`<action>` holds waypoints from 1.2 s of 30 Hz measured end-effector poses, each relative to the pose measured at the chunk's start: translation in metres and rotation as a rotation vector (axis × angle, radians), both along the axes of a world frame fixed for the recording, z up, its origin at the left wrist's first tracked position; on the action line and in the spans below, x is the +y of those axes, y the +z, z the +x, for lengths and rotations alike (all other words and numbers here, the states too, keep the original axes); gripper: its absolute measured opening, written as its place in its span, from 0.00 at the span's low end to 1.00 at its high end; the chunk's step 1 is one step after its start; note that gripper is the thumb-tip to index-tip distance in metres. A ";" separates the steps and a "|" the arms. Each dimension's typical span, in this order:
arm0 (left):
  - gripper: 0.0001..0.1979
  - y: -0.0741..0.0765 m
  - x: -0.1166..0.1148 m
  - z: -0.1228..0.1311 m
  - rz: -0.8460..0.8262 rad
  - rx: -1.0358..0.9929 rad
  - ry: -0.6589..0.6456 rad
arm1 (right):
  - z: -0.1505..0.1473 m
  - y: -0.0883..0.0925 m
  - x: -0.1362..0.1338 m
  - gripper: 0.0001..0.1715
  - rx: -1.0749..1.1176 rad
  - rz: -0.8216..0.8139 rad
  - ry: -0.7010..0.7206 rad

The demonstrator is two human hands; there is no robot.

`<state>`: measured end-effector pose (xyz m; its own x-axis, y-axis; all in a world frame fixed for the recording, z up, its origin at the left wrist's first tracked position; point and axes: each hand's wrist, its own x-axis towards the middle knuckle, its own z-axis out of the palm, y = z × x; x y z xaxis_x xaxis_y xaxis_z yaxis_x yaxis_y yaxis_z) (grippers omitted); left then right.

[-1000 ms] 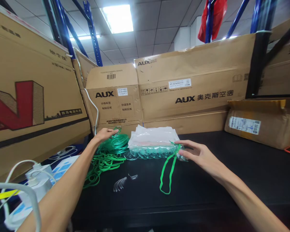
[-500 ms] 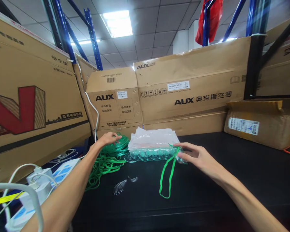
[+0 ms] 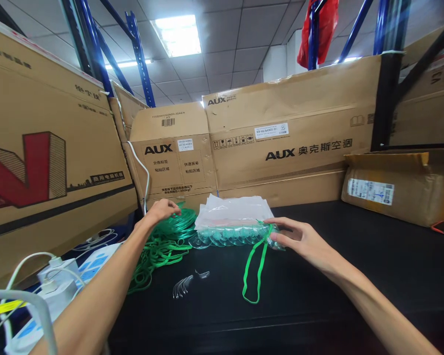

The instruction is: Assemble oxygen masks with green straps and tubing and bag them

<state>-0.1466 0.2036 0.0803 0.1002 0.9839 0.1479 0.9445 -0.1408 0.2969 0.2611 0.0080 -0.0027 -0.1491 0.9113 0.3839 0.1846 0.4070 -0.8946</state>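
My left hand [image 3: 166, 209] is at the back left, over a pile of shiny green plastic tubing [image 3: 183, 224]. Its fingers are drawn together at the top of the pile, where a green piece sticks up; the fingertips are partly hidden. My right hand [image 3: 294, 235] pinches a green elastic strap [image 3: 261, 266] between thumb and fingers, and its loop hangs down onto the black surface. Just behind that hand lies a row of overlapping clear, green-tinted plastic pieces [image 3: 227, 236]. A tangle of green straps [image 3: 157, 256] spreads below my left hand.
White sheets or bags [image 3: 233, 209] lie behind the clear pieces. Several small clear, curved pieces [image 3: 183, 286] rest on the black tabletop [image 3: 311, 305]. Left of my forearm is a white power strip [image 3: 59, 286] with cables. Cardboard boxes [image 3: 292, 172] wall the back; another carton [image 3: 407, 190] stands right.
My left hand has lifted slightly and moved a little left, with a green piece now showing at its fingertips. The right hand keeps its hold on the strap. The view has shifted slightly.
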 end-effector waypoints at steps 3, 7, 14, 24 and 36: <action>0.15 0.004 -0.004 -0.002 0.002 -0.013 -0.007 | -0.001 0.001 -0.001 0.29 0.003 -0.007 -0.001; 0.18 0.003 -0.005 0.002 -0.030 -0.003 0.006 | -0.001 0.003 -0.002 0.28 0.008 -0.006 0.004; 0.15 -0.003 0.002 0.008 -0.063 0.072 -0.011 | -0.002 0.003 -0.003 0.28 -0.006 -0.005 -0.006; 0.17 0.028 -0.018 -0.005 0.206 -0.024 0.159 | -0.002 0.004 -0.004 0.26 0.011 -0.004 -0.007; 0.22 0.102 -0.109 0.047 0.484 -0.330 -0.179 | 0.000 0.004 -0.004 0.28 0.090 -0.018 -0.010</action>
<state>-0.0991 0.0944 0.1820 0.1307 0.7696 0.6251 0.7625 -0.4810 0.4328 0.2608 0.0037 0.0010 -0.1059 0.9195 0.3785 0.1070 0.3889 -0.9150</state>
